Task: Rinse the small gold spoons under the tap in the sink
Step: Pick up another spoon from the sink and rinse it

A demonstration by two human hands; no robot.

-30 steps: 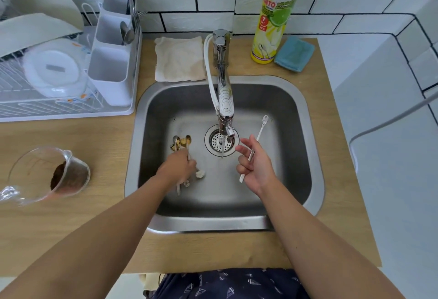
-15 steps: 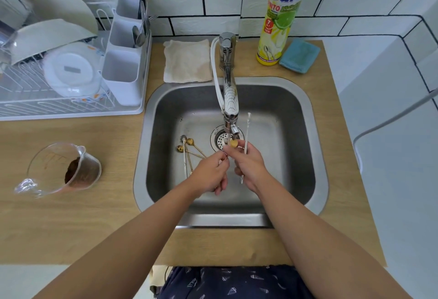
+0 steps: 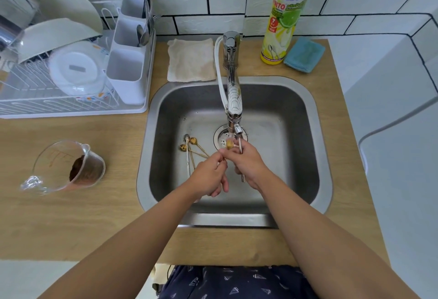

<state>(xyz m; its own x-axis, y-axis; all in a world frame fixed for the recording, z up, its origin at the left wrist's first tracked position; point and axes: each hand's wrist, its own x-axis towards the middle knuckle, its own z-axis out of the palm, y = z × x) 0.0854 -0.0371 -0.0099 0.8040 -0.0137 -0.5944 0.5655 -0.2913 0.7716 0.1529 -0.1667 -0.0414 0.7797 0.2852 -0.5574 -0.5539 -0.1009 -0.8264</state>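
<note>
- Under the tap (image 3: 233,99), over the drain of the sink (image 3: 317,133), both hands meet.
- Left hand (image 3: 208,175) pinches the thin handle of a gold spoon (image 3: 229,144); right hand (image 3: 246,161) rubs its bowl and grips a pale stick (image 3: 241,156).
- Spare spoons (image 3: 189,144) lie on the sink floor, left of the drain.
- Light, stiff and wet-slick, I'd guess: best pinched mid-handle.

One small gold spoon (image 3: 229,144) sits bowl-up under the tap (image 3: 233,99) spout, above the drain; two more gold spoons (image 3: 194,147) (bowls at eleven o'clock) lie on the sink (image 3: 279,109) floor, handles crossing.
</note>
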